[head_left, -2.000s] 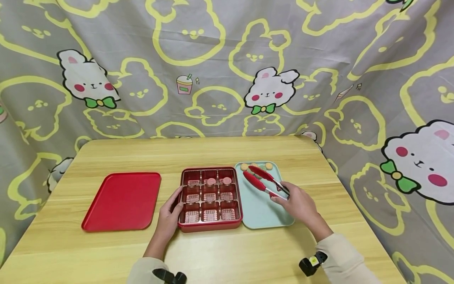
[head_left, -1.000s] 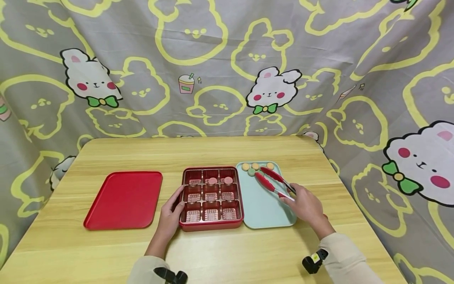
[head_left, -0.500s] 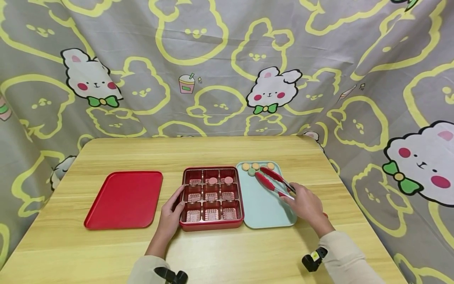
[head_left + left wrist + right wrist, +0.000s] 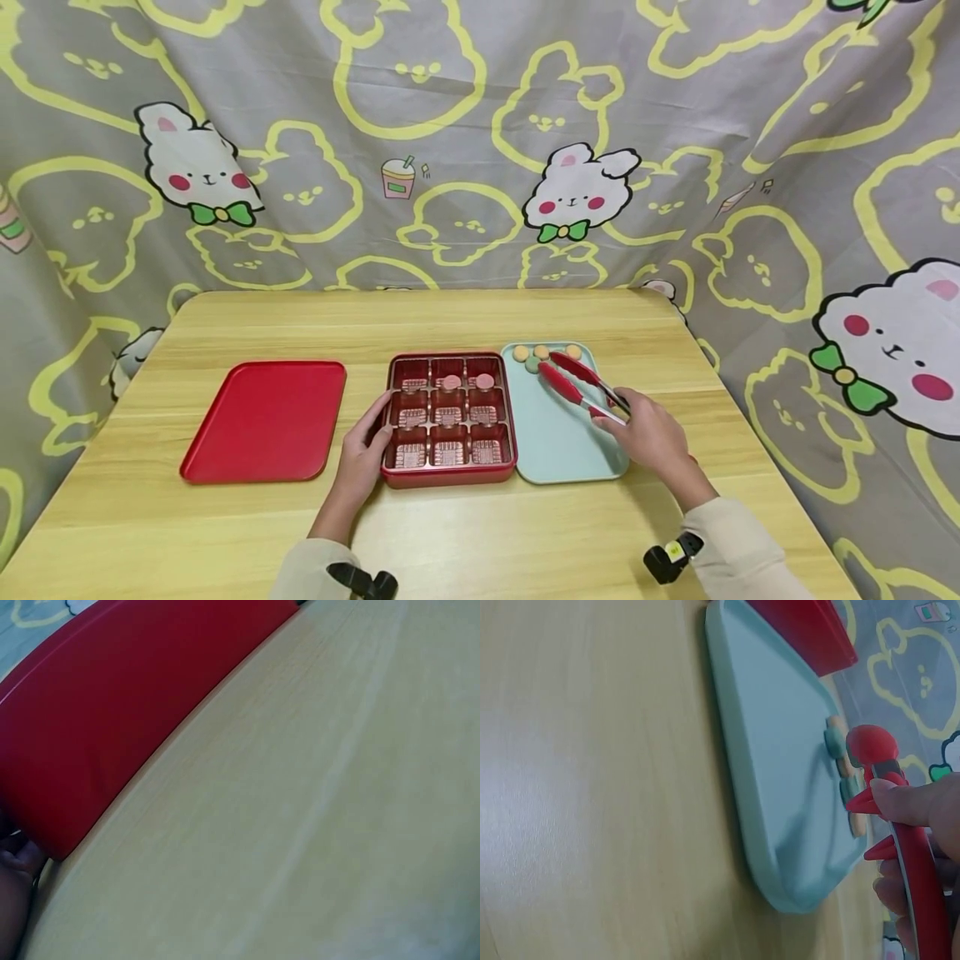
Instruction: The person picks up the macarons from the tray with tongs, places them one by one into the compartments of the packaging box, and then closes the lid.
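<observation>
My right hand (image 4: 651, 435) grips a pair of red-tipped tongs (image 4: 576, 387) over the far end of a pale green tray (image 4: 566, 450). The two tong heads stand apart, right at the small round macaron-like pieces: a green one (image 4: 532, 364) and a tan one (image 4: 521, 353) among several. In the right wrist view, thumb and fingers wrap the red handle (image 4: 922, 900). My left hand (image 4: 362, 458) rests along the left side of a red box (image 4: 448, 477) with nine compartments, thumb and fingertips at its rim. Pink round pieces (image 4: 451, 382) sit in the back-middle and back-right compartments.
To the left on the wooden table (image 4: 420, 542) lies a flat red tray (image 4: 266, 425). The pale green tray sits right against the box's right side. A patterned curtain (image 4: 450, 125) hangs behind the table and along both sides.
Over two seconds the tongs have shifted a little right over the pale green tray; in the last second they barely move. My left hand stays at the box.
</observation>
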A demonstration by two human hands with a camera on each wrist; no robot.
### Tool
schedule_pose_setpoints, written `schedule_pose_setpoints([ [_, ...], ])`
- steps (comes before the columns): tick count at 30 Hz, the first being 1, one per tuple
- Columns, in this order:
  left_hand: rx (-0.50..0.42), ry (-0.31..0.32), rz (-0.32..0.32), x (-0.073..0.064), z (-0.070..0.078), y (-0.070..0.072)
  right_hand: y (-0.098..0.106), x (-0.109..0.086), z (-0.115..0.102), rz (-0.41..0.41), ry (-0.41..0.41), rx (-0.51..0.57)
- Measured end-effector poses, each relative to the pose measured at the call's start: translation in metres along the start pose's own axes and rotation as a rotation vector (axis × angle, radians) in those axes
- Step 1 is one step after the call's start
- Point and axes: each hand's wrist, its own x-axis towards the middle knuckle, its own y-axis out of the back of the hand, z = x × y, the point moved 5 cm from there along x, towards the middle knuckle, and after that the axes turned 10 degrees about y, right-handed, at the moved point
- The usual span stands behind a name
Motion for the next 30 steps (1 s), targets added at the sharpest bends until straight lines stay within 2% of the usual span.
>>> schedule_pose_setpoints([
  [11, -0.011, -0.052, 0.008, -0.001, 0.001, -0.002, 0.008, -0.008, -0.024, 0.019, 0.049, 0.033],
  [30, 0.001, -0.026, 0.003, 0.001, 0.0, -0.001, 0.005, -0.019, -0.06, 0.013, 0.109, 0.083],
])
